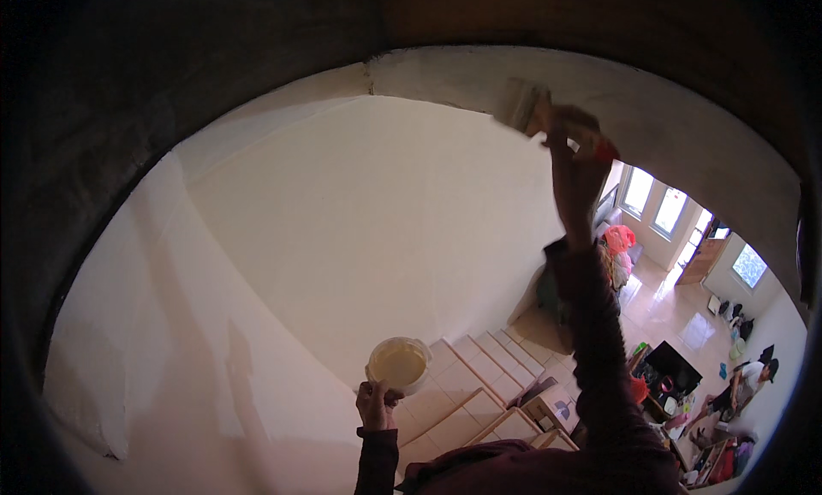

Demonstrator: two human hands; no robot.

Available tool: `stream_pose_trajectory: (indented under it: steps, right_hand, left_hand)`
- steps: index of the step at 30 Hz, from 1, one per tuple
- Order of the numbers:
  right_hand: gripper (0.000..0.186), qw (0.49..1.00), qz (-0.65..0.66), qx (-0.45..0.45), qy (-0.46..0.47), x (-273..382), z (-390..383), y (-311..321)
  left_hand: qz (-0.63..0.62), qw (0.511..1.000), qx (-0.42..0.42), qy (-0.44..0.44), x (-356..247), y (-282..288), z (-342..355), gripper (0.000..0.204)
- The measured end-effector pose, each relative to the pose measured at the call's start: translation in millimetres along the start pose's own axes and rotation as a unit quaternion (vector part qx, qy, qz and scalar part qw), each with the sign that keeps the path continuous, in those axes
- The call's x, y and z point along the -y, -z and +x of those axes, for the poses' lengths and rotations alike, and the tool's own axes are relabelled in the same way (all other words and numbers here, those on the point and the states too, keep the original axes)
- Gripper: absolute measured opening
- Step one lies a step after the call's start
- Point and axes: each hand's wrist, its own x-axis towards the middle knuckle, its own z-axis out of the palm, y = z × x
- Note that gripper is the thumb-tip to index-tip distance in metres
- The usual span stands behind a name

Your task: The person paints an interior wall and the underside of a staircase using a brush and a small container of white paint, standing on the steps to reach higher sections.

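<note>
My right hand (578, 140) is raised high with its fingers closed around a wide paintbrush (519, 105). A touch of red shows at the handle end by my palm. The bristles are at the lower edge of a grey-white beam (685, 110), blurred by motion; whether they touch it I cannot tell. Low in the middle, my left hand (377, 405) grips the rim of a round pale tub (400, 364). Cream-coloured paint fills part of the tub, and my thumb lies over its near edge.
Tiled stairs (488, 366) descend below me beside the cream wall (342, 221). On the floor far below are a dark television (672, 368), a cardboard box (552, 407), pink bags (618, 238) and a seated person in a cap (753, 379). A dark ceiling (214, 58) hangs overhead.
</note>
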Motion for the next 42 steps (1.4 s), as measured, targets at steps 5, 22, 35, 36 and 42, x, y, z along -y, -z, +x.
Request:
stream_pose_trajectory:
  steps: [5,22,35,36,42]
  right_hand:
    - [0.015,0.933,-0.322,-0.016,0.158,-10.1,41.8,43.5]
    - [0.022,0.945,-0.284,-0.086,0.139,-13.4,3.6,34.2]
    - [0.020,0.881,-0.429,0.014,0.200,-28.0,-11.4,-42.6]
    - [0.020,0.886,-0.420,0.030,0.193,-42.3,-9.8,-65.2]
    - [0.013,0.895,-0.399,0.015,0.201,-86.7,1.7,-128.4]
  left_hand:
    - [0.002,1.000,0.005,-0.003,6.4,4.0,-0.7,0.026]
    - [0.013,1.000,0.012,0.012,-2.1,0.0,3.2,0.020]
    - [0.015,1.000,-0.001,0.007,2.3,9.1,1.9,0.023]
    - [0.020,1.000,0.001,0.005,3.9,15.3,1.7,0.024]
    - [-0.009,0.999,-0.035,-0.011,3.9,20.9,-4.0,0.022]
